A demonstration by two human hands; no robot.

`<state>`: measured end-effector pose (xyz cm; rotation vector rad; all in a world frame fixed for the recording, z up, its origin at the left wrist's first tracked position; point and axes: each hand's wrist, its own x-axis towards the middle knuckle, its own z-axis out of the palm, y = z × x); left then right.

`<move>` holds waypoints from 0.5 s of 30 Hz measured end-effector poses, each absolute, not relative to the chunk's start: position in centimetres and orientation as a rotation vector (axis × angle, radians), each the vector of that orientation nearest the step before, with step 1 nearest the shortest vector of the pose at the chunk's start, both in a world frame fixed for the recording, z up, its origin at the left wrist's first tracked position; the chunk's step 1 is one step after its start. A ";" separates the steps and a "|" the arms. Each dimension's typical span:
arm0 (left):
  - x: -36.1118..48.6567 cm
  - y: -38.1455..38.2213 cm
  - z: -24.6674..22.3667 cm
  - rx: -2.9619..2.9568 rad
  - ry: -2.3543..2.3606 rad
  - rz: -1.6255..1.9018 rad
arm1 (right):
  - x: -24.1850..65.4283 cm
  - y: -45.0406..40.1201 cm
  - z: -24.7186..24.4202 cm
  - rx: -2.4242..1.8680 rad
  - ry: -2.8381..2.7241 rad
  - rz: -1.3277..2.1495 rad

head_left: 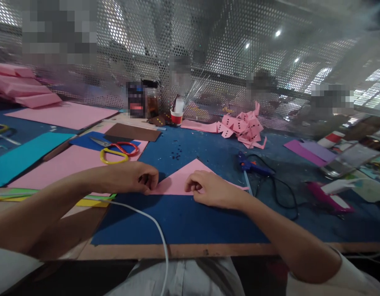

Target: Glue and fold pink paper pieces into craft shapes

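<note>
A sheet of pink paper (177, 179), folded into a triangle, lies on the blue mat with its peak pointing away from me and its long edge nearest me. At the left corner, the fingers of my left hand (140, 177) are closed in a pinch on the paper. My right hand (210, 189) rests on the lower edge right of the middle, fingers curled and pressed onto the paper. It hides part of that edge. A narrow pink strip of paper sticks out past the right wrist.
Scissors (117, 151) lie on coloured sheets at left. A blue glue gun (254, 166) with a black cord sits at right. Behind are a paper cup (177, 116) and a heap of dotted pink cutouts (244, 125). A white cable (156, 224) crosses the table's front edge.
</note>
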<state>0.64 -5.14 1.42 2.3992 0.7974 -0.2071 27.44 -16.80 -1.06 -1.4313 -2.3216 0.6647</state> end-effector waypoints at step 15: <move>0.4 -4.7 1.0 2.393 0.761 -0.182 | 28.0 -16.8 -0.9 -1.447 -2.253 0.791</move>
